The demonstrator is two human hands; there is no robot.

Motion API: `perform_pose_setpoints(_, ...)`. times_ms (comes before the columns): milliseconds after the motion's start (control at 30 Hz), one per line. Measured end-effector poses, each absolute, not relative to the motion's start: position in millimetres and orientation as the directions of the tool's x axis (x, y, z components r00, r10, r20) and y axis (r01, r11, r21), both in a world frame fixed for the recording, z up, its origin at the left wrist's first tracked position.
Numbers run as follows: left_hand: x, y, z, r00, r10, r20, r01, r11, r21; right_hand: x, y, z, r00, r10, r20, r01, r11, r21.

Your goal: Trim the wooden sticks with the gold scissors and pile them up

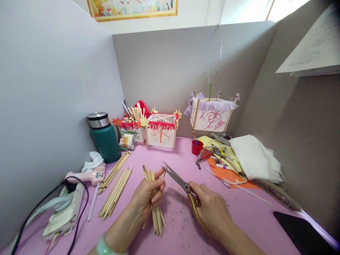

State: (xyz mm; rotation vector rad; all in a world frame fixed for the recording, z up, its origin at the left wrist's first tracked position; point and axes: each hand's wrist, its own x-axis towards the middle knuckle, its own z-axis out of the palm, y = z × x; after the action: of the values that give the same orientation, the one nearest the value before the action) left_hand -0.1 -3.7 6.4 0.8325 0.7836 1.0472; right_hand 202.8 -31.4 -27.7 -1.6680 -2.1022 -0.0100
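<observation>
My left hand [148,193] is closed round a bundle of thin wooden sticks [157,221], which pokes out above and below the fist. In my right hand [212,209] is a pair of scissors [177,177] with gold handles. Its blades stand slightly apart, their tips at a stick end by my left index finger; whether they touch it I cannot tell. To the left lie two more groups of sticks, one plain [116,193] and one with dark ends [114,171].
Decorated paper lanterns [161,136] stand at the back, and another lantern [211,118] is at the back right. A green bottle [105,140], a pink glue gun [89,176] and a power strip [65,212] are on the left. Paper sheets [256,159], a red cup [197,147] and a black tablet-like object [302,232] lie right.
</observation>
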Motion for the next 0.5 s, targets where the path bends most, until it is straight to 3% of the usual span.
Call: perform_pose_setpoints(500, -3.4, -3.0, 2.3, 0.308, 0.943, -0.124, -0.409, 0.249, 0.878, 202.3, -30.0, -30.7, -0.152, 0.904, 0.4, 0.926, 0.272, -0.262)
